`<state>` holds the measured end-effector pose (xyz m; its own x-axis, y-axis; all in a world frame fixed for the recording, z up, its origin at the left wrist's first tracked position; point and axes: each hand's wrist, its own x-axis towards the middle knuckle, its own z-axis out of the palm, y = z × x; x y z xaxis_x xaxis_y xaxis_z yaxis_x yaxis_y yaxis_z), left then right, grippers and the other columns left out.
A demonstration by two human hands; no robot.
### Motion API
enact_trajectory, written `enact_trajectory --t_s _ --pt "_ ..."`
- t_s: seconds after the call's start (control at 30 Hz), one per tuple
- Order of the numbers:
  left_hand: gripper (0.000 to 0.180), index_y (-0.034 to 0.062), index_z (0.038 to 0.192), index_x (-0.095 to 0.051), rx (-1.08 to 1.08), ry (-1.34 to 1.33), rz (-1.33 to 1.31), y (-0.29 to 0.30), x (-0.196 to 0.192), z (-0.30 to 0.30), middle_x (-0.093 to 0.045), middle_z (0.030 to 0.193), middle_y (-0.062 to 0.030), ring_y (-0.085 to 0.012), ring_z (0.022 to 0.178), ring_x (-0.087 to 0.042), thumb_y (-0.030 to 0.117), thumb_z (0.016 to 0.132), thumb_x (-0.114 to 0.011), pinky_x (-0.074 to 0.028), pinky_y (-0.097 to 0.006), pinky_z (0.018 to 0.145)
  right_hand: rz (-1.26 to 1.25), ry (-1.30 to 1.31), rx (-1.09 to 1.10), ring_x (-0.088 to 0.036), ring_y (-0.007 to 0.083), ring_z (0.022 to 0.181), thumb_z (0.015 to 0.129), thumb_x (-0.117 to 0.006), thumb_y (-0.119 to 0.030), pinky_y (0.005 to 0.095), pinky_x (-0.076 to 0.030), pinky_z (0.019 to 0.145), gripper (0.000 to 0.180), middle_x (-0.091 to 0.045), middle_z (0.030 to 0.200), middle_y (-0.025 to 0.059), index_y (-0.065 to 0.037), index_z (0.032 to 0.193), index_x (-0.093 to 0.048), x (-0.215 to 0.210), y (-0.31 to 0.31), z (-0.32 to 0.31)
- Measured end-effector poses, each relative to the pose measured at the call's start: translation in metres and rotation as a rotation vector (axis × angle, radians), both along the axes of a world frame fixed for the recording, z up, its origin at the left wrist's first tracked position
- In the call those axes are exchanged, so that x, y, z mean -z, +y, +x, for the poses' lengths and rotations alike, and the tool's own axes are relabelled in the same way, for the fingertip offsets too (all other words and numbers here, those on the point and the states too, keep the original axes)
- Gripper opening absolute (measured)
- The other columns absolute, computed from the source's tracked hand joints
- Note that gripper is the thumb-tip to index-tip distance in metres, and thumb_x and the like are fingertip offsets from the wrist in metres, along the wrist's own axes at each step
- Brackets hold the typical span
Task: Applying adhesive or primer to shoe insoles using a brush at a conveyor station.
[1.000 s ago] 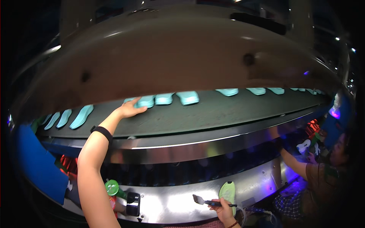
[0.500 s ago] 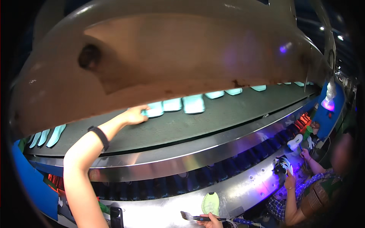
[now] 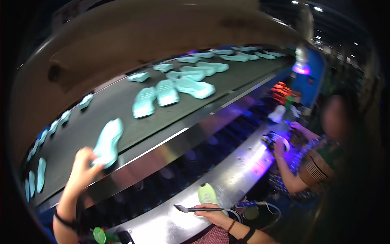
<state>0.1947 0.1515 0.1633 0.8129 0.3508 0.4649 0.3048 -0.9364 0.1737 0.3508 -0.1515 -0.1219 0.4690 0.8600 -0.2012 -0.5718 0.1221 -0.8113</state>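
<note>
Reaching up at eight o'clock, the left hand (image 3: 83, 168) closes its grip on the heel end of a pale turquoise foam shoe sole (image 3: 107, 142) that lies on the dark grey conveyor belt (image 3: 122, 118), right at the belt's near edge. A black band (image 3: 61, 219) circles that wrist. Down at six o'clock, the right hand (image 3: 213, 215) pinches a slim dark-handled brush (image 3: 195, 209), bristle end pointing toward nine o'clock, over the shiny steel surface (image 3: 183, 227). Just above the knuckles, at twelve o'clock from them, a light green shoe sole (image 3: 206, 193) rests on that steel, touching or nearly touching the fingers; I cannot tell which. Up the belt toward one o'clock, three more turquoise soles (image 3: 168, 93) lie side by side, with further ones behind them near the curved cream hood (image 3: 122, 44). Between belt and steel runs a dark roller track (image 3: 191, 162). At three o'clock, a co-worker (image 3: 321, 162) in a striped top has both hands at something under violet light. A green cap (image 3: 99, 235) sits at seven o'clock.
</note>
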Motion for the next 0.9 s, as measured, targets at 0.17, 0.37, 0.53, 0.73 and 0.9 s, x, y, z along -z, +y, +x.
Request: enact_trajectory --t_s 0.17,0.37,0.53,0.73,0.9 --pt "0.045 0.0017 0.117 -0.044 -0.148 -1.109 -0.208 -0.040 0.095 -0.112 -0.044 0.117 -0.0123 -0.0242 0.104 -0.045 0.033 0.085 -0.043 -0.033 -0.036 0.093 -0.003 -0.029 0.071 -0.057 0.0095 0.081 0.076 -0.064 -0.007 0.0196 -0.045 0.072 0.028 -0.061 0.090 0.0065 0.002 0.102 -0.056 -0.004 0.003 -0.016" --pt "0.048 0.0032 0.120 -0.041 -0.097 -0.719 -1.150 -0.056 0.212 -0.117 -0.042 0.121 -0.0123 -0.0252 0.111 -0.043 0.039 0.089 -0.033 -0.031 -0.038 0.096 0.079 -0.018 0.194 -0.057 0.0113 0.080 0.077 -0.062 -0.006 0.0219 -0.045 0.070 0.024 -0.060 0.089 0.0073 0.002 0.100 -0.055 -0.023 0.000 0.000" --pt "0.050 0.0049 0.121 -0.041 0.081 -0.621 -1.962 -0.128 0.299 -0.124 -0.042 0.122 -0.0112 -0.0258 0.111 -0.043 0.042 0.088 -0.035 -0.031 -0.040 0.096 0.055 -0.126 0.246 -0.055 0.0079 0.080 0.077 -0.063 -0.010 0.0206 -0.043 0.069 0.025 -0.060 0.088 0.0035 -0.001 0.099 -0.057 -0.026 -0.002 -0.017" --pt "0.052 0.0069 0.121 -0.041 0.465 -1.021 -2.431 -0.175 0.356 -0.090 -0.041 0.124 -0.0100 -0.0264 0.111 -0.043 0.045 0.086 -0.036 -0.030 -0.041 0.096 0.093 -0.031 0.100 -0.054 0.0096 0.083 0.077 -0.060 -0.004 0.0212 -0.041 0.072 0.023 -0.059 0.092 0.0053 0.001 0.099 -0.056 -0.036 0.011 -0.061" --pt "0.054 0.0087 0.122 -0.041 0.569 -1.300 -2.423 -0.179 0.385 -0.100 -0.041 0.125 -0.0090 -0.0270 0.111 -0.043 0.048 0.085 -0.038 -0.030 -0.042 0.096 0.098 -0.051 -0.152 -0.055 0.0116 0.090 0.077 -0.060 -0.003 0.0233 -0.042 0.081 0.025 -0.060 0.096 0.0079 0.002 0.101 -0.057 -0.049 0.010 -0.099"
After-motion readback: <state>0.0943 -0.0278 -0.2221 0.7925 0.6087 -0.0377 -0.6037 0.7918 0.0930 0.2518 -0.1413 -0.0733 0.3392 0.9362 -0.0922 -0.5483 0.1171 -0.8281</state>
